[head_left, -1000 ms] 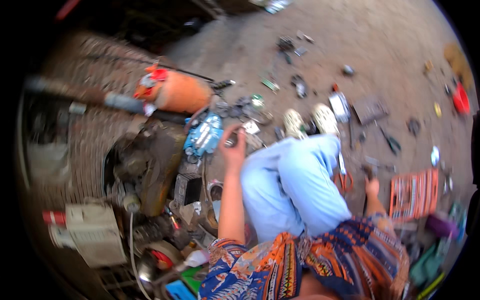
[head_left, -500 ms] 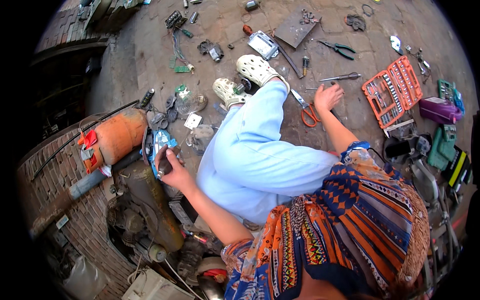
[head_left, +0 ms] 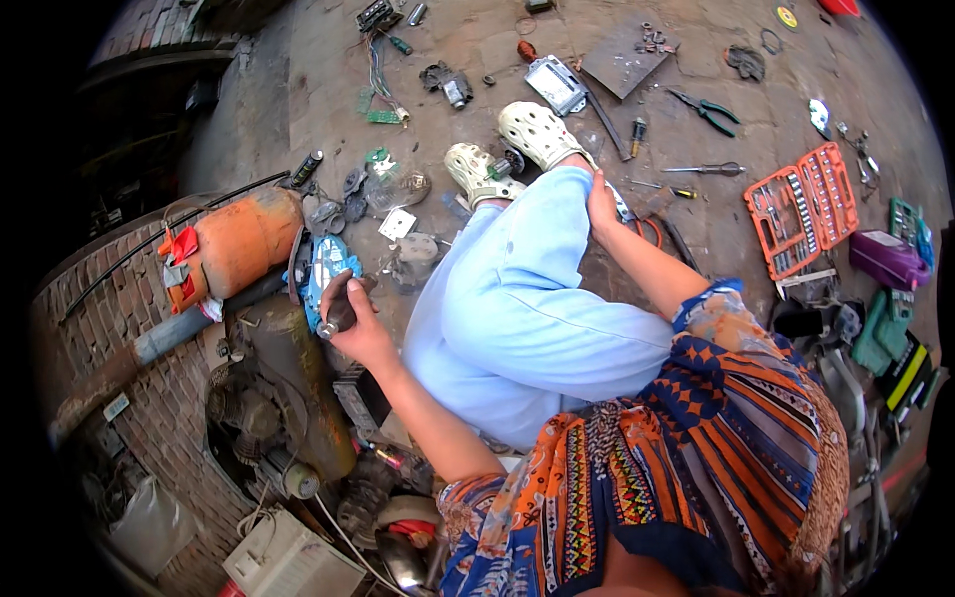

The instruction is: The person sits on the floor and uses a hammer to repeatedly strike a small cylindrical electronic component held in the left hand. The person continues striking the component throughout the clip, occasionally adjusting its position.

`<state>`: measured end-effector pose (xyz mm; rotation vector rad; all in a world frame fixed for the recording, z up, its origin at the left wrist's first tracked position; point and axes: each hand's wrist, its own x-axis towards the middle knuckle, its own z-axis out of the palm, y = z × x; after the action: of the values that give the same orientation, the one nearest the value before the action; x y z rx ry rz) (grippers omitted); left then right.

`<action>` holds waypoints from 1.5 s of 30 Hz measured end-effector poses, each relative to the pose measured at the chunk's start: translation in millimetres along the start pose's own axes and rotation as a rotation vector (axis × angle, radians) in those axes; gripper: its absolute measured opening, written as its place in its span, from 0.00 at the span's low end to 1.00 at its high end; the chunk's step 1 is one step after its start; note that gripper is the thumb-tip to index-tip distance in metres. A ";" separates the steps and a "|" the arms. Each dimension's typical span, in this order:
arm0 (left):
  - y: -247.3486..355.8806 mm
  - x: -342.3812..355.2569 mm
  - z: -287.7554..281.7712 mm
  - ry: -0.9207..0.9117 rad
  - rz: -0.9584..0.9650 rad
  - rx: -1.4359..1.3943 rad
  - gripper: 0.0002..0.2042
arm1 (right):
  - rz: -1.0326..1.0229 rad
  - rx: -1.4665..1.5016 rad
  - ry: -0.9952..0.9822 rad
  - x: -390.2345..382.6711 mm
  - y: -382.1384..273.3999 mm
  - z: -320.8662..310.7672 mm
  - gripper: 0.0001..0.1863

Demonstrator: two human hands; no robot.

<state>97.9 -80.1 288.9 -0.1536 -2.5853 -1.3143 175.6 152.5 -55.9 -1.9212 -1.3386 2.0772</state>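
My left hand (head_left: 363, 333) is closed round a dark brown, rounded part with a silvery end (head_left: 341, 314), held above the floor beside my left leg. What kind of part it is I cannot make out. My right hand (head_left: 601, 206) rests against my lower right leg, just above the cream clog (head_left: 537, 134); its fingers are mostly hidden by the leg. Close by that hand lie scissors (head_left: 649, 231) with orange handles, partly covered by my forearm. Further right are a small screwdriver (head_left: 682, 192) with a yellow-and-black handle and a longer dark-handled screwdriver (head_left: 718, 169).
An orange socket set case (head_left: 802, 211) lies open at the right, near a purple jug (head_left: 883, 251). Green-handled pliers (head_left: 706, 111), a metal plate (head_left: 631, 62) and a silver electronic box (head_left: 557, 85) are ahead. An orange gas cylinder (head_left: 249, 244) lies at the left.
My right hand has moved left, from over the tools on the floor to my lower right leg. My left hand still holds the brown part, tilted slightly differently. The view has shifted a little.
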 end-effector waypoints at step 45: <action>-5.1 4.4 4.1 -0.099 -0.023 -0.085 0.06 | 0.362 0.613 -0.248 61.2 15.5 10.8 0.44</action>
<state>92.0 -79.9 283.7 -0.2099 -2.6210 -1.4605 159.7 169.1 -115.7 -1.7503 -0.2828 2.5456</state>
